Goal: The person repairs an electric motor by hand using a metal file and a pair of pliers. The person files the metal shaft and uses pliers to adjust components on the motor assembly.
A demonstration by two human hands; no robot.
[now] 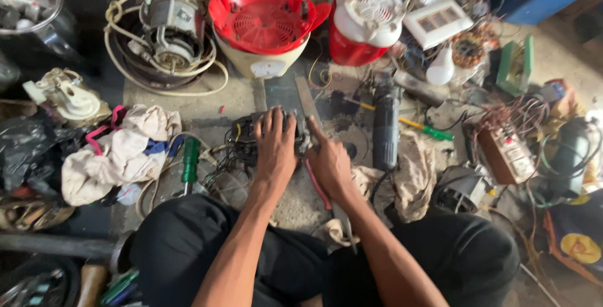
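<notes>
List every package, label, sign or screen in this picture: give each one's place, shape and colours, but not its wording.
Round label: front of the cream appliance base, top centre; pale with small dark marks.
Round yellow emblem: dark bag, bottom right corner.
Panel meter: right of the hands; boxy, brown, pale face.

A round yellow label (580, 248) sits on a dark blue object at the lower right edge, and a small pale label (268, 68) marks the cream appliance base near top centre.

Grey concrete floor (242, 96) strewn with a dark motor block (251, 137), green-handled screwdriver (190, 159), pale rags (125, 150), black angle grinder (385, 125), cream base with red fan housing (264, 24), red-and-white appliance (364, 21), and bare motor within coiled cable (168, 27).
</notes>
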